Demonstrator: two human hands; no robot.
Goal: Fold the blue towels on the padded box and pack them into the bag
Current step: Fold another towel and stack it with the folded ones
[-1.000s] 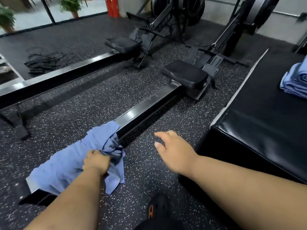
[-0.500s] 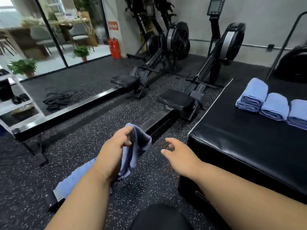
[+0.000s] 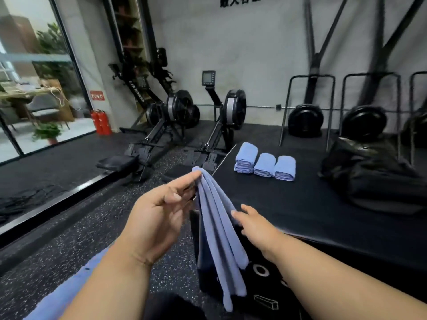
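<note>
My left hand (image 3: 159,213) pinches the top of a loose blue towel (image 3: 219,245), which hangs in long folds in front of the padded box's near corner. Beside the hanging cloth on its right, my right hand (image 3: 254,224) reaches in with fingers extended and holds nothing. Three folded blue towels (image 3: 264,165) lie side by side on the black padded box (image 3: 312,209), near its far left edge. A black bag (image 3: 369,176) sits on the box at the right. Another blue towel (image 3: 67,289) lies low at the bottom left, partly behind my left arm.
Two rowing machines (image 3: 184,135) stretch across the speckled floor to the left of the box, their rails running toward me. Black weight sleds (image 3: 307,118) stand against the far wall. Red fire extinguishers (image 3: 100,122) stand by the glass wall on the left.
My left hand has lifted the blue towel off the rower rail and up to chest height. The view has tilted up, bringing the box, folded towels and bag into sight. My right hand moved toward the towel.
</note>
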